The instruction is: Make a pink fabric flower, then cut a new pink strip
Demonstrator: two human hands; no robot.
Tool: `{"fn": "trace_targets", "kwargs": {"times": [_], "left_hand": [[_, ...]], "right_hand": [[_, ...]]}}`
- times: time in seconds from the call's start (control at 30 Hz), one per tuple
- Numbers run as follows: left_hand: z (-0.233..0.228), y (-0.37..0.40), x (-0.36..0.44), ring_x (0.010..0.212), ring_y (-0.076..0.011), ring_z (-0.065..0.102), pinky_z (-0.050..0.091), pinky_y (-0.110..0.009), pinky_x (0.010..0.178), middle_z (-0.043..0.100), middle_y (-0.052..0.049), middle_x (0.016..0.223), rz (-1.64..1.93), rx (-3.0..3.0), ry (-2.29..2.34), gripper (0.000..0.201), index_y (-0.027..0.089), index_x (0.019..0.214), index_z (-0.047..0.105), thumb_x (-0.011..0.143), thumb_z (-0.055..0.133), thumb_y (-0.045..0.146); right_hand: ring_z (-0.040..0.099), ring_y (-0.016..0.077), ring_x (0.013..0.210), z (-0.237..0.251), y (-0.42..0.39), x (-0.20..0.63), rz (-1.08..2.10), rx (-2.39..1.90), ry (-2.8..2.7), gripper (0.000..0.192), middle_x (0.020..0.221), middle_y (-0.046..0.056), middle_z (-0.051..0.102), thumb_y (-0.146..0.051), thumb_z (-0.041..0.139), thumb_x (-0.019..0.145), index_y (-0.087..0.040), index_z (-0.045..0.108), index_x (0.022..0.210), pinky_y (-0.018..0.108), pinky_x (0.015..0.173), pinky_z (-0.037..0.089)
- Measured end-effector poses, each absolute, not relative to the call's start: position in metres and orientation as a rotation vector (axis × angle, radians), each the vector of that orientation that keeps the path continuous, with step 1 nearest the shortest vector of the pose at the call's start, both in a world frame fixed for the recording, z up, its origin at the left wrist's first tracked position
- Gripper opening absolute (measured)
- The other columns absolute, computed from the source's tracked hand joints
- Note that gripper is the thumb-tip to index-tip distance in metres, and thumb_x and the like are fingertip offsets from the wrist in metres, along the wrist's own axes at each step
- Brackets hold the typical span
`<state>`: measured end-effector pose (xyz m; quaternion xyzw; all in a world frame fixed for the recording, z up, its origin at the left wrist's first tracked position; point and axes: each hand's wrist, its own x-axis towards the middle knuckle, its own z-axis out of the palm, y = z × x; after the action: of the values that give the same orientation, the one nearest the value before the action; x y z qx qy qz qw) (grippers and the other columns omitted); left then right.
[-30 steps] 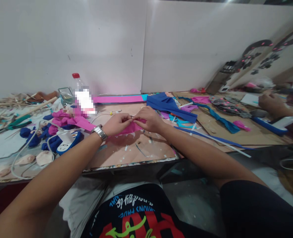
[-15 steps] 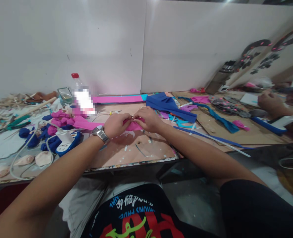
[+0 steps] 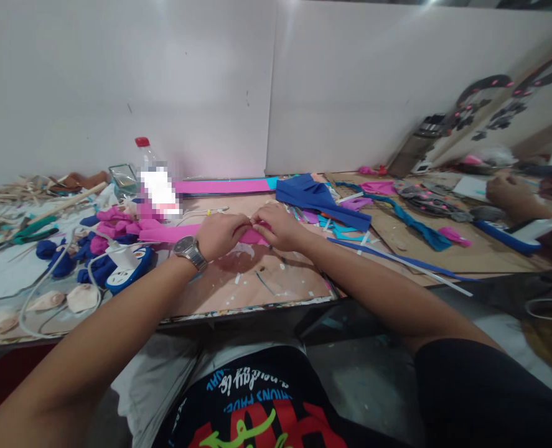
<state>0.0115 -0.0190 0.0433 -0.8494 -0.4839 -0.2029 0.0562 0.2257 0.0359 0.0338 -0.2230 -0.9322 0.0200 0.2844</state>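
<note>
A long pink crepe paper strip (image 3: 162, 234) runs from the left under my wrist and up into my fingers. My left hand (image 3: 220, 235), with a metal watch (image 3: 190, 252) on the wrist, pinches the strip. From the other side my right hand (image 3: 279, 226) grips it too, fingertips almost touching those of the left. The pinched edge itself is largely hidden behind my fingers. Just past my right hand lies folded blue crepe paper (image 3: 315, 198). Behind my hands rests a flat pink strip (image 3: 224, 186).
Left stand a red-capped bottle (image 3: 157, 186), a blue-and-white power strip (image 3: 129, 270) with white cables, pink and blue paper flowers (image 3: 112, 224) and green-handled pliers (image 3: 35, 230). On the right lie cardboard (image 3: 425, 249) and a white strip (image 3: 416, 264). Another person's hand (image 3: 509, 191) works at far right.
My hands stay at nearly the same spot, both on the pink strip. My fingers have shifted slightly, and the left wrist has turned a little.
</note>
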Motion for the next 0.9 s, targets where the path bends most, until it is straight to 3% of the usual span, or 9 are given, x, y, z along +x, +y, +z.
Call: {"fn": "trace_targets", "kwargs": {"times": [0.53, 0.9], "left_hand": [[0.0423, -0.0184, 0.0116, 0.087, -0.0244, 0.069, 0.044, -0.033, 0.077, 0.077, -0.006, 0.096, -0.549, -2.59, -1.481, 0.033, 0.024, 0.112, 0.072, 0.101, 0.044, 0.038], [0.0422, -0.0186, 0.0133, 0.08, -0.0263, 0.07, 0.041, -0.034, 0.071, 0.078, -0.006, 0.089, -0.47, -2.592, -1.542, 0.034, 0.025, 0.108, 0.074, 0.097, 0.045, 0.039]], "right_hand": [[0.058, 0.0248, 0.09, 0.0342, 0.0373, 0.2247, 0.099, -0.648, -2.511, 0.015, 0.092, 0.009, 0.072, -0.027, 0.056, 0.094, -0.017, 0.067, 0.094, 0.039, 0.088, 0.037], [0.06, 0.0256, 0.092, 0.0346, 0.0372, 0.2277, 0.007, -0.59, -2.54, 0.014, 0.089, 0.008, 0.074, -0.025, 0.058, 0.092, -0.017, 0.07, 0.09, 0.04, 0.092, 0.038]]}}
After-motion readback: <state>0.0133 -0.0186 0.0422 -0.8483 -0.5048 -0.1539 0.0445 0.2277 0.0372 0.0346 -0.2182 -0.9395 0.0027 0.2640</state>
